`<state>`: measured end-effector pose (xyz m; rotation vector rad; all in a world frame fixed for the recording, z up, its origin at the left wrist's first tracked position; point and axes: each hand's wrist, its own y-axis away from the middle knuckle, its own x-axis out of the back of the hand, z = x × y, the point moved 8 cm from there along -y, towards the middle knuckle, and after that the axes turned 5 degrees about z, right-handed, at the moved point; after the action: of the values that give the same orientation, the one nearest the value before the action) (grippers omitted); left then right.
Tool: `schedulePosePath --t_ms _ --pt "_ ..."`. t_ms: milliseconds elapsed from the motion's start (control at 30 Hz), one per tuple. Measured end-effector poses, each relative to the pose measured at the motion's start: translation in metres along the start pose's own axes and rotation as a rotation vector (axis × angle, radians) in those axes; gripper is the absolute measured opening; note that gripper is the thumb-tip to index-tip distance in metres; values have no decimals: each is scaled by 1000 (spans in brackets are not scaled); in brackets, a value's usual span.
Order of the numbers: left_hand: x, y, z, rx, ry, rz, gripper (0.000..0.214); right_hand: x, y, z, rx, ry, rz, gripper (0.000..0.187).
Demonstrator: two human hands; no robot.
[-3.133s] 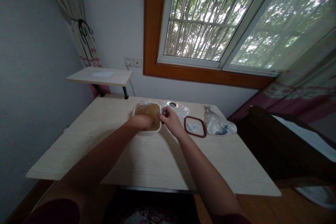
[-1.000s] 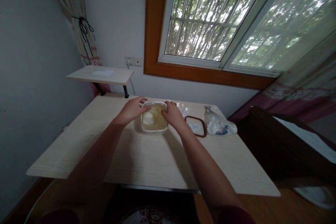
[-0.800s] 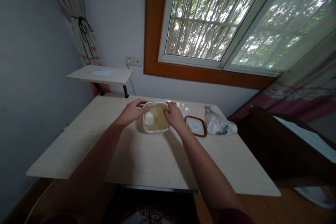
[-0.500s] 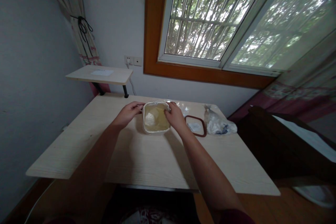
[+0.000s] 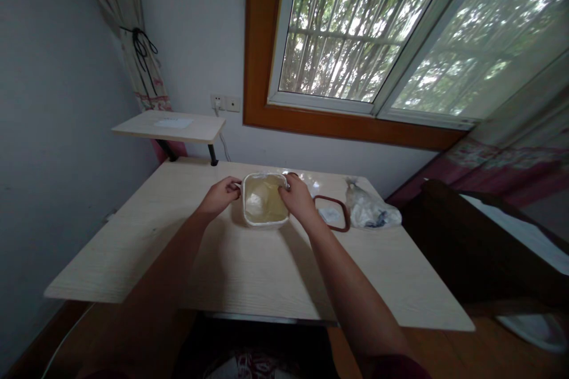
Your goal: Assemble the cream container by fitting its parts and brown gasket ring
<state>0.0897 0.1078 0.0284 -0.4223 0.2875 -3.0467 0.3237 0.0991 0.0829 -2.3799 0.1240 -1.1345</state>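
Observation:
A square white container (image 5: 265, 206) lined with clear plastic film stands on the light wooden table (image 5: 249, 260), its pale yellowish inside showing. My left hand (image 5: 220, 194) rests at the container's left rim, fingers curled and pinched on the film's edge. My right hand (image 5: 297, 196) is at the right rim, fingers bent over the edge and pressing the film there.
To the right of the container lie a brown-rimmed lid (image 5: 331, 214) and a crumpled clear plastic bag (image 5: 368, 209). More clear plastic (image 5: 307, 179) lies behind the container. A small raised shelf (image 5: 171, 125) stands at the table's back left. A dark bed frame (image 5: 480, 243) flanks the right side.
The container went from brownish with my left hand inside to film-lined and pale. Over the last second my left hand slid from the far left corner down the left rim; the right hand stayed.

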Motion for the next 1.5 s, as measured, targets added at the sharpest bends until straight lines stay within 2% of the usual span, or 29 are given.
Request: schedulePosePath --t_ms 367,567,667,767,900,1000,1067,1133,1267,1500 --pt "22 -4 -10 19 113 60 39 0 0 12 -13 -35 20 33" --pt "19 0 -14 70 128 61 40 1 -1 12 -46 10 10 32" --pt "26 1 -3 26 58 153 33 1 -1 11 -66 48 -1 31" --pt "31 4 28 -94 -77 246 29 1 0 8 -74 61 -6 29" --pt "15 13 83 -312 -269 208 32 1 2 -1 -69 70 -8 31" --pt "-9 18 109 -426 -538 153 43 -1 3 -10 -52 72 -19 33" --pt "-21 17 114 -425 -669 134 42 -1 4 -15 -43 68 -24 36" --pt "-28 12 111 -382 -747 101 32 0 5 -17 -44 67 -29 41" --pt "-32 4 104 -336 -866 46 13 6 7 -19 -62 105 -40 47" --pt "-42 6 111 -389 -998 19 16 17 2 -47 76 310 36 54"
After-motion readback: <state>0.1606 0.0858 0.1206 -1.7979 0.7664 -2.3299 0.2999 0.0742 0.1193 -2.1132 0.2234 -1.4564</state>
